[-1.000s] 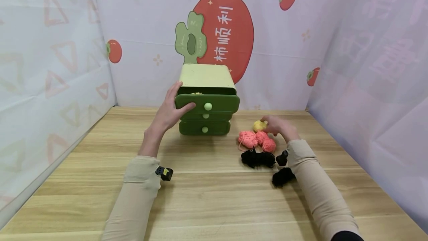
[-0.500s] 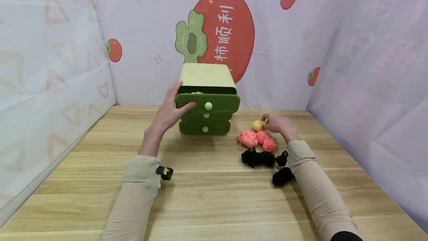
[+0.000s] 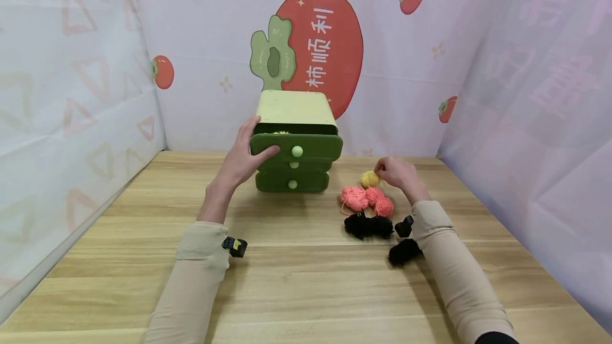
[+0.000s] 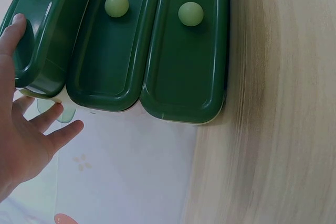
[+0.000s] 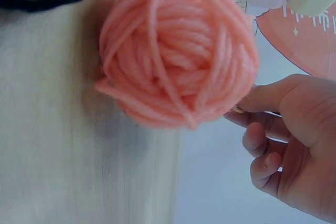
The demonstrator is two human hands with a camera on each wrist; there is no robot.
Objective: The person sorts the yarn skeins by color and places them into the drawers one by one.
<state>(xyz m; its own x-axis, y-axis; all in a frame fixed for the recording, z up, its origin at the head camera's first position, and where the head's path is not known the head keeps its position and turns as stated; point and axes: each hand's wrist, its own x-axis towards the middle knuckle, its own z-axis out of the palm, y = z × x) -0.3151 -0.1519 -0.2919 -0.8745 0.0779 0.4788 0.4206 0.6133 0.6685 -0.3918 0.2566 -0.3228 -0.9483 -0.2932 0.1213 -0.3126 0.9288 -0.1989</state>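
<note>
In the head view, my left hand (image 3: 239, 159) rests at the left end of the pulled-out top drawer (image 3: 317, 148) of a green cabinet (image 3: 296, 108). Its thumb lies on the drawer front; the other fingers extend straight along the side, as the left wrist view also shows. My right hand (image 3: 399, 173) pinches yellow yarn between thumb and forefinger at the right of a small yellow yarn ball (image 3: 370, 179). In the right wrist view a coral yarn ball (image 5: 178, 56) hides most of the yellow one. Something pale yellow lies inside the top drawer, mostly hidden.
Several coral yarn balls (image 3: 354, 198) lie just in front of the yellow one. Nearer still are a black yarn bundle (image 3: 368, 225) and another black bundle (image 3: 404, 252) beside my right forearm. Printed cloth walls (image 3: 201, 25) enclose the wooden table (image 3: 287, 280).
My right hand has shifted slightly back and up, with the yellow ball moving a little left and back. My left hand and the drawer stay in place.
</note>
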